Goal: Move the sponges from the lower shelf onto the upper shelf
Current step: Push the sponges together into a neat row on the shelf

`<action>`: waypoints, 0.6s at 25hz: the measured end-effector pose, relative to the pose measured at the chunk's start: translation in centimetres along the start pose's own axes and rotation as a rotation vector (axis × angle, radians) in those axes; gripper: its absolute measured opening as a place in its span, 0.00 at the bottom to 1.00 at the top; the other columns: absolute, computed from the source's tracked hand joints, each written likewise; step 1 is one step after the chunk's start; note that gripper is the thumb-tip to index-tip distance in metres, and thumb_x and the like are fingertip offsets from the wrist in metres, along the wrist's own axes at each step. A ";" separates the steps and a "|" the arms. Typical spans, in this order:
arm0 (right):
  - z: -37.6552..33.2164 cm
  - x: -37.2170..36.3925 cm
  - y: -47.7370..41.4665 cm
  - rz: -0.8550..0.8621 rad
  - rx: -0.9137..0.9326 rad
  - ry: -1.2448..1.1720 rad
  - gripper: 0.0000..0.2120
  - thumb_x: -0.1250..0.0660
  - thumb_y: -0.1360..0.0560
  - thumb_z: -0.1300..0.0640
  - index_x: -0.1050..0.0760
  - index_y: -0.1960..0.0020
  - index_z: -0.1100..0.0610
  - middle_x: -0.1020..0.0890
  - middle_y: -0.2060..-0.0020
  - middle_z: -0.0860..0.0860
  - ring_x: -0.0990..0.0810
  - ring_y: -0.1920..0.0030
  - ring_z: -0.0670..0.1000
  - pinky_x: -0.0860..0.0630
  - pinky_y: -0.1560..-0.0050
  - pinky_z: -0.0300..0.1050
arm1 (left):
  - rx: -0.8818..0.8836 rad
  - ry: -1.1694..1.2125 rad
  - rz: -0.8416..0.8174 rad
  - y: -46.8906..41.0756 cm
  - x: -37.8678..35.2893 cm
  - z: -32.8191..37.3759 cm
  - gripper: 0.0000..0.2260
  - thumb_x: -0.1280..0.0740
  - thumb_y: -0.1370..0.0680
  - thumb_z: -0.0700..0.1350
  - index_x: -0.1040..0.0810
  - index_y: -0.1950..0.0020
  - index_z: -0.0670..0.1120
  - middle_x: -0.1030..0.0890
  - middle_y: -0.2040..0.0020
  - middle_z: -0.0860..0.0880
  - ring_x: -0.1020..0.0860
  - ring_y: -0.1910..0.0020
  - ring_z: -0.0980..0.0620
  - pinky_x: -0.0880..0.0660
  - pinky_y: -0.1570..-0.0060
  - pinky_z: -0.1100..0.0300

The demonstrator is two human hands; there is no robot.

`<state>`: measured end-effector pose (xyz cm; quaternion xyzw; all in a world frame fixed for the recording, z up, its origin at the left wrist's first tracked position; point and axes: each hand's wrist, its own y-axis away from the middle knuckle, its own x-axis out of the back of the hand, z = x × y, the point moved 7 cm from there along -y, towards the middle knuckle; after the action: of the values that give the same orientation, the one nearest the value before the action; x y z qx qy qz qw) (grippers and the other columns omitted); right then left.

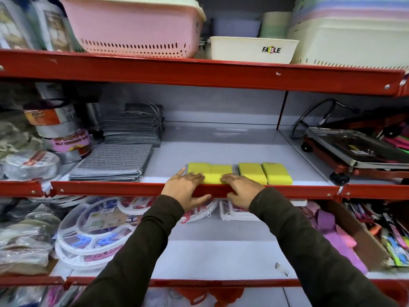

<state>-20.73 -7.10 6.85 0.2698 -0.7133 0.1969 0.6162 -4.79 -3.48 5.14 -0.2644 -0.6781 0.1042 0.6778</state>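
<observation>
Four yellow sponges [240, 173] sit in a row along the front edge of the middle shelf [221, 149], which has a red front rail [124, 189]. Both of the person's hands reach over that rail. The left hand [184, 190] lies flat with its fingers spread a little, fingertips resting on the near end of the leftmost sponge [198, 169]. The right hand [240, 191] lies flat too, fingertips touching the near end of the second sponge [218, 173], just at its 5 o'clock corner. Neither hand is closed around anything; the fingers rest on top, thumbs hanging below the rail. The other two sponges lie just beyond the right hand at about 1 o'clock, untouched, side by side and slightly angled.

At 9 o'clock from the sponges lies a stack of grey striped cloths [112, 165], and past them rolls of tape [68, 138]. At 3 o'clock stands a small wheeled scale [354, 149]. The shelf below the hands [221, 251] is bare in the middle, with no sponge visible on it. Above, a pink basket [137, 27] and a white tub [252, 49] stand on the top shelf.
</observation>
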 end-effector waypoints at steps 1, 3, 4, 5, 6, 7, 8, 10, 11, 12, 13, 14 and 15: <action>-0.3 0.0 0.1 0.006 0.001 0.003 0.28 0.40 0.26 0.57 0.35 0.27 0.59 0.33 0.26 0.56 0.33 0.27 0.58 0.38 0.26 0.50 | -0.001 0.003 0.025 0.2 0.2 -0.1 0.32 0.44 0.28 0.69 0.18 0.39 0.48 0.16 0.40 0.50 0.17 0.42 0.51 0.31 0.30 0.50; -0.7 -0.1 0.5 0.015 -0.006 0.016 0.28 0.39 0.26 0.56 0.35 0.27 0.59 0.32 0.26 0.56 0.32 0.28 0.59 0.36 0.27 0.51 | 0.018 0.013 0.066 0.5 0.8 0.0 0.27 0.39 0.28 0.67 0.16 0.42 0.50 0.14 0.44 0.52 0.16 0.46 0.51 0.27 0.33 0.50; -0.7 -0.1 0.6 0.017 -0.011 0.022 0.28 0.39 0.27 0.55 0.35 0.27 0.59 0.32 0.27 0.56 0.31 0.29 0.60 0.35 0.27 0.51 | 0.035 0.017 0.069 0.6 0.9 0.0 0.25 0.36 0.28 0.66 0.16 0.43 0.51 0.14 0.45 0.53 0.16 0.46 0.51 0.26 0.34 0.50; -0.8 -0.2 0.7 0.019 -0.012 0.029 0.29 0.39 0.27 0.55 0.35 0.27 0.59 0.32 0.27 0.55 0.31 0.29 0.61 0.35 0.28 0.52 | 0.059 0.029 0.048 0.6 0.9 -0.1 0.23 0.33 0.28 0.65 0.16 0.42 0.52 0.14 0.45 0.54 0.16 0.44 0.50 0.25 0.34 0.51; -0.8 -0.2 0.8 0.014 -0.016 0.035 0.29 0.39 0.27 0.55 0.36 0.27 0.58 0.32 0.27 0.55 0.31 0.30 0.61 0.35 0.28 0.52 | 0.090 0.045 0.011 0.6 0.8 -0.3 0.21 0.31 0.27 0.64 0.17 0.41 0.53 0.15 0.42 0.55 0.18 0.40 0.49 0.25 0.34 0.51; -0.9 -0.1 0.9 0.010 -0.018 0.045 0.29 0.39 0.27 0.54 0.36 0.27 0.58 0.32 0.27 0.55 0.30 0.30 0.61 0.35 0.27 0.53 | 0.123 0.067 -0.039 0.4 0.6 -0.6 0.21 0.31 0.26 0.64 0.18 0.39 0.55 0.16 0.39 0.56 0.21 0.35 0.48 0.24 0.34 0.51; -1.0 0.0 0.9 0.005 -0.022 0.052 0.29 0.40 0.27 0.54 0.36 0.27 0.58 0.32 0.27 0.54 0.31 0.30 0.60 0.36 0.27 0.53 | 0.148 0.089 -0.078 0.2 0.4 -0.9 0.20 0.32 0.25 0.64 0.19 0.37 0.57 0.18 0.37 0.57 0.24 0.32 0.48 0.24 0.35 0.51; -1.0 0.3 1.0 0.004 -0.034 0.053 0.29 0.39 0.27 0.54 0.36 0.27 0.57 0.32 0.27 0.54 0.30 0.30 0.60 0.36 0.27 0.53 | 0.158 0.108 -0.100 -0.2 0.4 -1.2 0.18 0.33 0.23 0.63 0.19 0.37 0.57 0.19 0.36 0.59 0.23 0.34 0.51 0.23 0.38 0.53; -1.0 0.4 1.1 0.003 -0.041 0.047 0.29 0.39 0.27 0.53 0.36 0.27 0.58 0.32 0.27 0.55 0.30 0.30 0.60 0.34 0.28 0.52 | 0.157 0.105 -0.100 -0.4 0.5 -1.3 0.18 0.33 0.23 0.62 0.19 0.37 0.57 0.19 0.36 0.59 0.21 0.36 0.52 0.23 0.40 0.54; -1.0 0.4 1.2 0.002 -0.045 0.036 0.30 0.38 0.27 0.53 0.36 0.27 0.58 0.32 0.27 0.55 0.30 0.30 0.59 0.32 0.29 0.52 | 0.156 0.096 -0.095 -0.5 0.7 -1.4 0.17 0.33 0.23 0.62 0.19 0.38 0.57 0.19 0.36 0.59 0.21 0.38 0.52 0.22 0.42 0.55; -1.2 0.5 1.3 0.004 -0.044 0.023 0.30 0.38 0.27 0.53 0.36 0.27 0.59 0.32 0.27 0.55 0.30 0.30 0.58 0.31 0.30 0.51 | 0.161 0.087 -0.096 -0.5 0.8 -1.4 0.17 0.33 0.23 0.62 0.19 0.38 0.57 0.19 0.36 0.59 0.20 0.39 0.52 0.22 0.43 0.55; -1.2 0.4 1.4 0.001 -0.046 0.011 0.30 0.38 0.27 0.52 0.36 0.27 0.59 0.32 0.27 0.56 0.29 0.30 0.58 0.30 0.31 0.51 | 0.167 0.079 -0.096 -0.4 0.8 -1.4 0.17 0.33 0.23 0.62 0.18 0.38 0.57 0.18 0.37 0.58 0.20 0.39 0.52 0.22 0.44 0.56; -1.3 0.3 1.6 0.002 -0.046 0.010 0.30 0.38 0.27 0.52 0.36 0.28 0.60 0.32 0.28 0.56 0.29 0.31 0.58 0.29 0.31 0.51 | 0.176 0.076 -0.098 -0.3 0.8 -1.4 0.18 0.33 0.23 0.62 0.18 0.38 0.56 0.18 0.37 0.58 0.19 0.40 0.51 0.22 0.45 0.56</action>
<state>-20.74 -5.09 7.44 0.2540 -0.7148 0.1823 0.6256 -3.45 -3.64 6.07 -0.1741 -0.6523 0.1200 0.7279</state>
